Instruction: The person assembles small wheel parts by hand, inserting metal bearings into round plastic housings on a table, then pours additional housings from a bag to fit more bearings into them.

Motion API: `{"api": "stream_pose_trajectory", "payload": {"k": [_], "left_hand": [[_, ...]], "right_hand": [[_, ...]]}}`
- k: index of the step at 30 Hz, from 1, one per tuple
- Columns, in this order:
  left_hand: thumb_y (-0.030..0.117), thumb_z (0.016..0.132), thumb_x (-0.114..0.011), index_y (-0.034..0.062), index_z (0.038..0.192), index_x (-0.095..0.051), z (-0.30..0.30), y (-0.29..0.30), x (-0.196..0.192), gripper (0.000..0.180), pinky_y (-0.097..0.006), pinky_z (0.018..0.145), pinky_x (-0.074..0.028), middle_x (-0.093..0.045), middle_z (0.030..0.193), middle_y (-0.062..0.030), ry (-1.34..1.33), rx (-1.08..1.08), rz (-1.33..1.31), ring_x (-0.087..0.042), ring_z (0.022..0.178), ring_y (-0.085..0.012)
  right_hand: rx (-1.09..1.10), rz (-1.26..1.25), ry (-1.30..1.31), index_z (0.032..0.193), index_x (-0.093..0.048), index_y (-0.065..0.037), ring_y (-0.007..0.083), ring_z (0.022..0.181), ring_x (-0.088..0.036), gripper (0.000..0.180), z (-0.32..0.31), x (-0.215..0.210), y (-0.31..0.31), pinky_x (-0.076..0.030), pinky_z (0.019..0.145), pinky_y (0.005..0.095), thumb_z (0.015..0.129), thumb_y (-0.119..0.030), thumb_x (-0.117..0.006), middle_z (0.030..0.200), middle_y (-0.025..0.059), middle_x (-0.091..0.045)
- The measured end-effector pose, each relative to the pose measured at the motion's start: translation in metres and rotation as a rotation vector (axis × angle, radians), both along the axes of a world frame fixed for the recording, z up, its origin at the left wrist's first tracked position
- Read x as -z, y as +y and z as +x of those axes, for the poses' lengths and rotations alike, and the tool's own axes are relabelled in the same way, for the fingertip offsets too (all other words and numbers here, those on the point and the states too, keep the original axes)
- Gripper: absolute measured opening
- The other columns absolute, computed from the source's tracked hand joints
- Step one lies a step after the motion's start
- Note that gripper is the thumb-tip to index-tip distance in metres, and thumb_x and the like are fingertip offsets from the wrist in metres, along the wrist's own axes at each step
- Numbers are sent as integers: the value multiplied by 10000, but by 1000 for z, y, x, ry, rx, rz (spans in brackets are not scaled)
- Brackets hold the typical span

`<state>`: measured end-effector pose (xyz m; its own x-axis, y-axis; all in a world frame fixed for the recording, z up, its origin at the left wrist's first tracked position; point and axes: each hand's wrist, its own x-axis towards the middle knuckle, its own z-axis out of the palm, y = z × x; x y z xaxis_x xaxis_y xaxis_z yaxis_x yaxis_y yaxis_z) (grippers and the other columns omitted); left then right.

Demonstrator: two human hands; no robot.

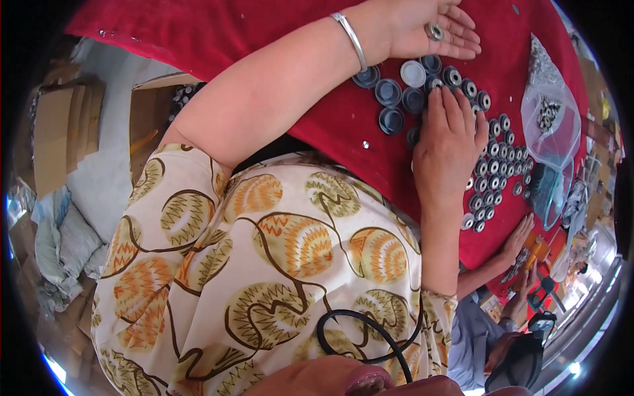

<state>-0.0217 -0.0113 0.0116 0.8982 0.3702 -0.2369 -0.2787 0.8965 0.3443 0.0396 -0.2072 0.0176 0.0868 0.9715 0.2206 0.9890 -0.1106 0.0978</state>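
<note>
Resting on the palm-up left hand [422,41] is a small metal ring-shaped part [434,31], lying near the base of the loosely spread fingers. Over to the right hand [449,135], back uppermost, fingertips down on a dark round piece with a pale metal centre [433,84]; whether they grip it or merely touch it, I cannot tell.

Just left of those fingertips sit shallow dark-grey plastic cups [388,92], with one whitish round disc [413,73] among them. On the other side, a tight cluster of small black rounds with metal rings on top [493,165] spreads over the red cloth-covered desk [515,76].

Containers now: at the far edge, a clear plastic bag [564,135] with small silvery metal parts [548,112] bunched inside. Next to it, a translucent teal container or bag [549,188], contents hard to make out. Beyond the desk at left, a brown cardboard box [148,109] holds dark pieces, cut across by the forearm.

And the hidden bits: the right hand covers some rounds, the left fingertips nearly meet the top edge, and a co-worker's hand [518,239] shows small at lower right, blurred by the rim's distortion.
</note>
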Motion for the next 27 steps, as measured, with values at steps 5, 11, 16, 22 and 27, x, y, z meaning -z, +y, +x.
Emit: {"api": "stream_pose_trajectory", "payload": {"k": [5,11,16,22,27], "left_hand": [[350,1049,-398,-39,1041,-550,6,4,12,418,-468,1001,-498,-614,1064,-213,53,-67,-28,-610,1058,-341],[546,1022,-374,-25,1192,-518,3,-8,7,612,-463,993,-482,-609,1092,-195,-72,44,-20,-596,1074,-325],[668,991,-292,64,1299,-477,-4,-12,-2,704,-377,856,-509,-619,1184,-158,-140,157,167,-624,1031,-259],[577,1010,-372,28,1106,-540,21,5,18,583,-379,794,-527,-642,956,-131,-45,-120,125,-630,871,-244],[436,1027,-403,5,1038,-521,-4,24,-4,447,-396,786,-540,-621,914,-131,34,-414,13,-621,834,-251]], "right_hand": [[5,-47,-106,1229,-618,-14,273,1245,-524,375,0,7,0,-298,1103,543,870,-111,-573,1236,116,-628],[-61,243,284,1147,-636,-51,344,957,-646,277,11,-40,26,-510,834,417,875,-99,-661,1062,136,-675],[-143,279,419,1107,-665,-81,337,934,-648,269,13,-35,59,-529,797,390,840,-81,-694,1034,130,-679],[149,327,940,1092,-692,4,108,878,-646,221,38,-32,60,-512,775,239,873,-23,-701,992,57,-708],[-3,227,596,1066,-703,-48,230,862,-683,240,32,-7,56,-527,784,331,834,-99,-740,956,107,-710]]}}
